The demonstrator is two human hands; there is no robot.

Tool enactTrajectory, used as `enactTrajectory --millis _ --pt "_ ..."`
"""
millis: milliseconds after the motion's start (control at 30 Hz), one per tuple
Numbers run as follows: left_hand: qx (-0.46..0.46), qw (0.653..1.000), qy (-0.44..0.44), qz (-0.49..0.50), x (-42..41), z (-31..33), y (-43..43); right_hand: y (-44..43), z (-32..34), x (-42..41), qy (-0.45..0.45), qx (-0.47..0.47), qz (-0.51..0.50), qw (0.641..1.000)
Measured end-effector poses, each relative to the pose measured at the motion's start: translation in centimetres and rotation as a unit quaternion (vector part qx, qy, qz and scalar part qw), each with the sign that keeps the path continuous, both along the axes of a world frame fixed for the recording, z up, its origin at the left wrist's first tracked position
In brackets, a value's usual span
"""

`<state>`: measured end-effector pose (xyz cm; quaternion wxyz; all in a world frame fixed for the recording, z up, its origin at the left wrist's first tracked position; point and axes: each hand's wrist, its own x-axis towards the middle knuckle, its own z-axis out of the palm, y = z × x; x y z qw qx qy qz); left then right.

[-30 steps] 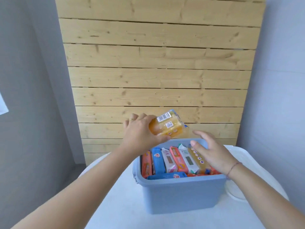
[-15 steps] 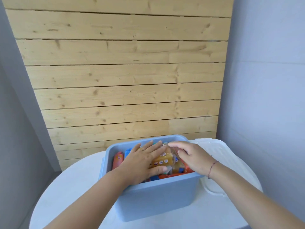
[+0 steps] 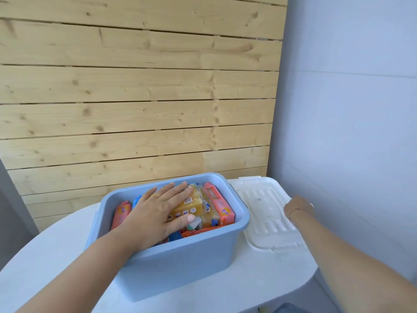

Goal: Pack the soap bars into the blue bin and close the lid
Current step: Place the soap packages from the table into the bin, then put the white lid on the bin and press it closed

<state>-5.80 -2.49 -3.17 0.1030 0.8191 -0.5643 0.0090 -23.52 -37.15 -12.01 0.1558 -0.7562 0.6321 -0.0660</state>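
— Two hands in our view: where is each?
— Our left hand (image 3: 158,213) lies flat, fingers spread, on the yellow soap bar (image 3: 188,205) atop the packed soap bars (image 3: 220,205) inside the blue bin (image 3: 180,263).
— And the right?
— Our right hand (image 3: 297,208) rests on the white lid (image 3: 266,213), which lies flat on the white surface (image 3: 56,256) just right of the bin. We cannot tell whether it is gripping; its fingers are hidden.
— So the bin is uncovered?
— Yes, filled near the rim.
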Motion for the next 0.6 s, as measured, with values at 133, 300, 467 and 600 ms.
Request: enactTrajectory --millis 133,300,467,600 --pt "0.01 1.0 -0.004 0.004 -0.3 0.1 -0.3 -2.0 -1.0 -1.3 -0.021 0.024 -0.009 0.999" --pt "0.014 1.0 0.003 0.001 -0.2 0.2 0.0 -2.4 2.7 -1.4 -0.193 0.061 -0.015 0.979" --pt "0.021 1.0 0.013 0.003 -0.5 0.6 0.3 2.1 12.5 -0.4 -0.387 -0.034 0.146 0.91" --pt "-0.163 0.98 0.097 0.061 -1.4 2.8 1.2 11.1 17.7 0.0 -0.424 -0.143 0.333 0.83"
